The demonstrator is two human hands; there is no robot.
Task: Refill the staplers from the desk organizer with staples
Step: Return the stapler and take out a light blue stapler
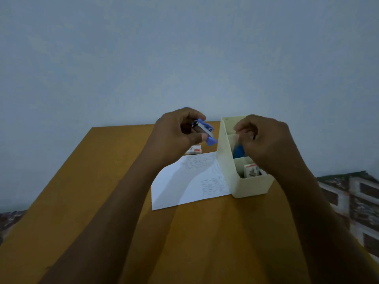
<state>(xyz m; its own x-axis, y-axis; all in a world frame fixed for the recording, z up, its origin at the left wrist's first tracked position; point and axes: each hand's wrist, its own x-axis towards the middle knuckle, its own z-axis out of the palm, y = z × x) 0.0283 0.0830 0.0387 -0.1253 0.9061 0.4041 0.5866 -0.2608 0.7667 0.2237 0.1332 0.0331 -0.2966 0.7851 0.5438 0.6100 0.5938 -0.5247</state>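
My left hand point(176, 132) is raised above the desk and grips a small blue stapler point(205, 131), whose metal part shows between the fingers. My right hand point(264, 140) hovers over the cream desk organizer point(252, 186) with its fingertips pinched together; what it holds is too blurred to tell. A second blue stapler point(239, 151) stands in the organizer's middle compartment, right under those fingers. A staple box point(252, 171) sits in the nearest compartment. Another small staple box point(193, 150) lies on the desk behind the paper.
A white sheet of paper point(190, 181) with writing lies on the orange-brown desk point(82, 191), just left of the organizer. A plain wall rises behind the desk. Patterned fabric point(352, 201) lies off the desk's right edge.
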